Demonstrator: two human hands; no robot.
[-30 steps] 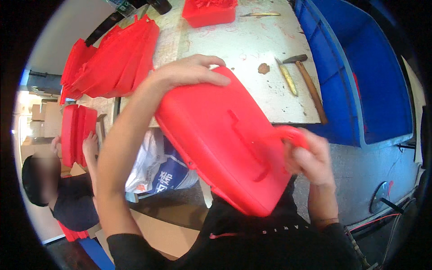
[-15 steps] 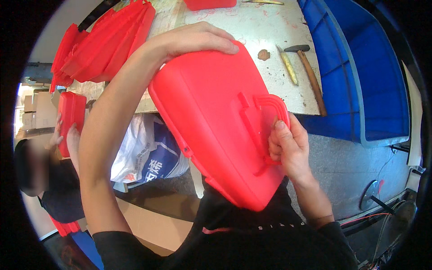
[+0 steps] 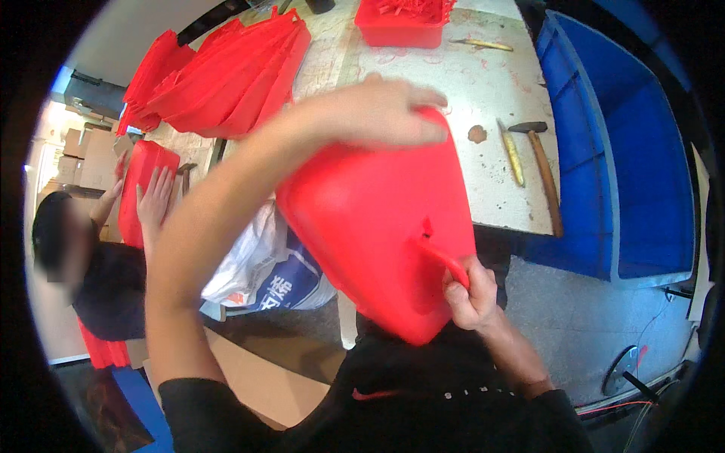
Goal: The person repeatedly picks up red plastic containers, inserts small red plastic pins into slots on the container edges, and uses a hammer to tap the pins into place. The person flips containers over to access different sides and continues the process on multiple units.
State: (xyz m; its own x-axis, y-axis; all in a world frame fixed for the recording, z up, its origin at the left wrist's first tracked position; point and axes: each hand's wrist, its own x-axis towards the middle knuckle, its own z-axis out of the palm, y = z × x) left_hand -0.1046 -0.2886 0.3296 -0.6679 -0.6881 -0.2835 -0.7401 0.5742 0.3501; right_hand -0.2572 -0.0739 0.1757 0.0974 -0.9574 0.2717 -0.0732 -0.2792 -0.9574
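- Two bare hands hold one large red plastic shell [image 3: 377, 226], tilted, raised above the near edge of the worktop [image 3: 453, 98] and in front of the person's chest.
- Far left: a co-worker's hand [image 3: 155, 200] lies flat on a smaller red panel [image 3: 140, 181]; a second hand of the same co-worker is partly hidden behind that panel.
- Left rear of the worktop: a stack of red moulded parts [image 3: 226, 75], leaning one on another.
- Below the worktop edge: a white and blue bag [image 3: 264, 264] rests on the floor, beside brown cardboard [image 3: 257, 377].
- Left hand [image 3: 385, 113]: grip spread flat over the upper edge of the shell, fingers extended and pressing on it.
- Right hand [image 3: 468, 291]: grip closed around a thin red tab projecting from the lower right side of the shell.
- Rear centre: a red tray [image 3: 400, 23] containing red scraps.
- Right part of the worktop: a yellow-handled tool [image 3: 513, 155] and a hammer [image 3: 540, 170] lie side by side, near but not touching.
- Far right: a blue bin [image 3: 604, 151] stands against the worktop edge.
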